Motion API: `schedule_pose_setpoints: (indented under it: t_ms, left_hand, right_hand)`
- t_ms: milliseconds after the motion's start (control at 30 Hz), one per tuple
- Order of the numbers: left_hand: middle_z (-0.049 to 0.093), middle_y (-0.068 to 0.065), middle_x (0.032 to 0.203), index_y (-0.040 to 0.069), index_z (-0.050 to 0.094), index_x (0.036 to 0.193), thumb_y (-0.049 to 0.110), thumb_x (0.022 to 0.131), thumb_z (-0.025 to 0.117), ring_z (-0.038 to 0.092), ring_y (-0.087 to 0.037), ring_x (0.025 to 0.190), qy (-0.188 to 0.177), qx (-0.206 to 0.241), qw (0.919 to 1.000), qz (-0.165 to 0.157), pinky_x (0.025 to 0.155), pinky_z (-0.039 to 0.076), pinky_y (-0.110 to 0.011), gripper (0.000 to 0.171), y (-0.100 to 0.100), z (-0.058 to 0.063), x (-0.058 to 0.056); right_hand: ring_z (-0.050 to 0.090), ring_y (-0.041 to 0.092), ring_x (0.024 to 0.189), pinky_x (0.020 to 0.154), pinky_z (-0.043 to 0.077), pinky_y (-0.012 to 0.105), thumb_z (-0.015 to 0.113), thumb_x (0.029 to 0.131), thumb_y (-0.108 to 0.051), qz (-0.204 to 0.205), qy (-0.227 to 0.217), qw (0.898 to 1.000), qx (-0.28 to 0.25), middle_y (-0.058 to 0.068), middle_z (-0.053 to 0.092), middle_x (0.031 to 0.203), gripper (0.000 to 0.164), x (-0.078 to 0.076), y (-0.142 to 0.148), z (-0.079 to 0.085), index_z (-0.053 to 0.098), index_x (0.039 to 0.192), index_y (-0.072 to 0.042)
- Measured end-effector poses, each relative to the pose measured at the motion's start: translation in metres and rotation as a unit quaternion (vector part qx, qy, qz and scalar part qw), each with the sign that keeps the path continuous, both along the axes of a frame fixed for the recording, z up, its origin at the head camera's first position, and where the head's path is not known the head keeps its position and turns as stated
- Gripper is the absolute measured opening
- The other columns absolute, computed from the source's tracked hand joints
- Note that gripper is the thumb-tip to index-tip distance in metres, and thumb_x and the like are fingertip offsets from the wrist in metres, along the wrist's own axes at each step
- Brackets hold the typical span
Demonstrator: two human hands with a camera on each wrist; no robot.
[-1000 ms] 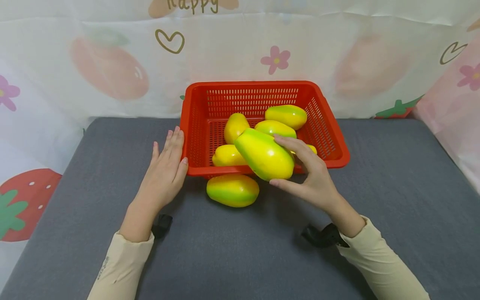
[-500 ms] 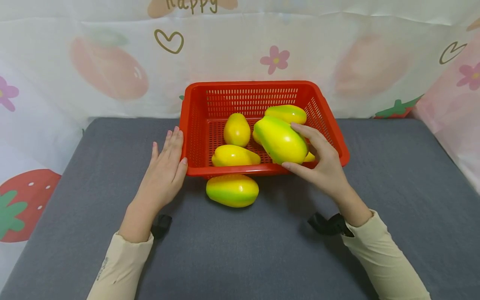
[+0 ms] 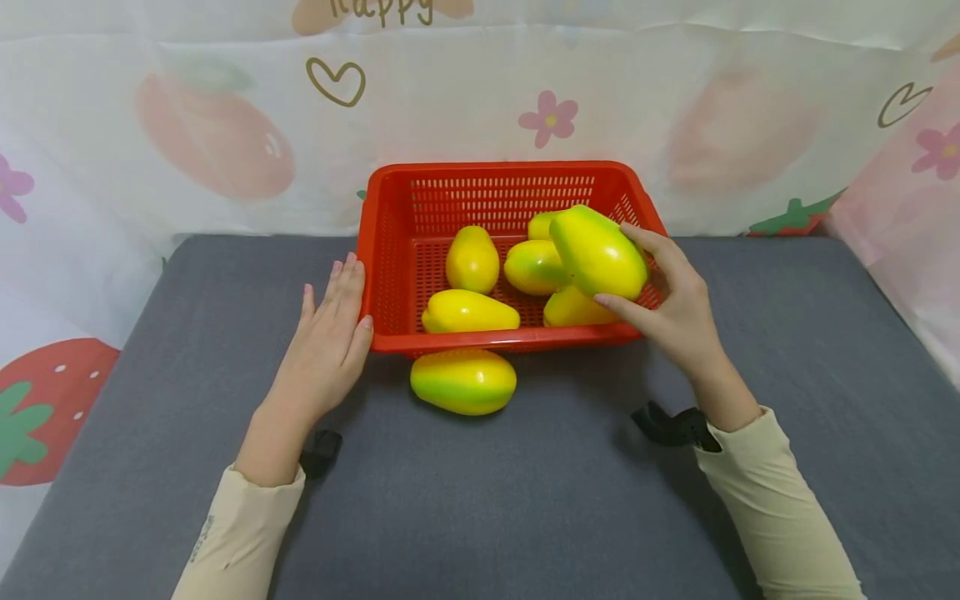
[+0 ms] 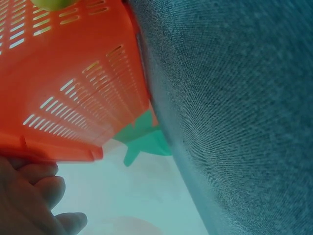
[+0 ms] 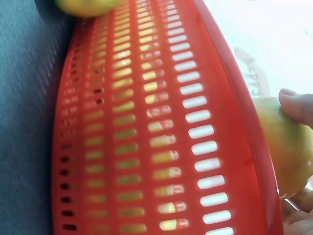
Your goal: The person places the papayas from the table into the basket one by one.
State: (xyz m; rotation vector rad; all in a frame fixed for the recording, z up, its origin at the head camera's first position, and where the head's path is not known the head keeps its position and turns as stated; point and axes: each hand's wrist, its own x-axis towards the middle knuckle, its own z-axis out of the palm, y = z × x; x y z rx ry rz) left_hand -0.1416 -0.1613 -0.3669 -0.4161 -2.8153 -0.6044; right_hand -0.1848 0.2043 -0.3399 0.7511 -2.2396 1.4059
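In the head view my right hand (image 3: 678, 308) grips a yellow-green papaya (image 3: 600, 252) between thumb and fingers, over the right part of a red basket (image 3: 495, 340). The right wrist view shows this papaya (image 5: 283, 147) beyond the basket's rim, partly hidden. Flat against the basket's left side, my left hand (image 3: 318, 346) rests with straight fingers. Inside the basket lie several more papayas, among them one upright-looking papaya (image 3: 472, 260) and one in front of it (image 3: 470, 312); the held one covers parts of others. Another papaya (image 3: 463, 382) lies on the table against the basket's front.
The grey cloth-covered table (image 3: 480, 500) runs to a printed curtain (image 3: 450, 100) behind the basket. Dark wrist cameras sit at both wrists, such as the right wrist camera (image 3: 671, 425).
My right hand has carried the papaya rightward and a little back, from the basket's front middle to its right part. The left hand, basket and papaya on the table stay put.
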Motion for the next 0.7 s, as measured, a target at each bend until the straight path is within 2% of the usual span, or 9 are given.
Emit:
schedule_pose_setpoints:
  t_ms: [233, 467, 700]
  left_hand:
    - [0.011, -0.012, 0.157, 0.003, 0.011, 0.151, 0.023, 0.097, 0.037, 0.007, -0.027, 0.144, 0.003, 0.005, 1.0000, -0.006, 0.112, 0.002, -0.054, 0.064, -0.001, 0.000, 0.000]
    - [0.013, -0.012, 0.156, 0.003, 0.012, 0.151, 0.023, 0.097, 0.037, 0.009, -0.028, 0.144, 0.010, 0.008, 0.9999, -0.011, 0.112, 0.003, -0.055, 0.063, 0.000, -0.001, -0.001]
    - [0.012, -0.013, 0.156, 0.002, 0.012, 0.151, 0.023, 0.097, 0.036, 0.009, -0.028, 0.143, 0.011, 0.005, 0.9999, -0.011, 0.112, 0.003, -0.055, 0.063, -0.002, -0.001, -0.002]
  right_hand:
    - [0.046, 0.013, 0.113, 0.095, 0.042, 0.021, 0.076, 0.072, 0.007, -0.032, -0.013, 0.999, -0.001, 0.009, 0.049, 0.132, 0.069, -0.004, 0.007, 0.004, 0.049, 0.135, -0.003]
    - [0.044, 0.015, 0.115, 0.097, 0.042, 0.024, 0.076, 0.075, 0.002, -0.052, -0.044, 0.998, 0.011, 0.007, 0.048, 0.135, 0.069, -0.010, 0.008, 0.005, 0.048, 0.137, -0.006]
    - [0.043, 0.017, 0.119, 0.098, 0.042, 0.028, 0.076, 0.077, -0.003, -0.044, -0.080, 0.996, 0.024, 0.004, 0.044, 0.140, 0.071, -0.019, 0.002, 0.009, 0.044, 0.140, -0.010]
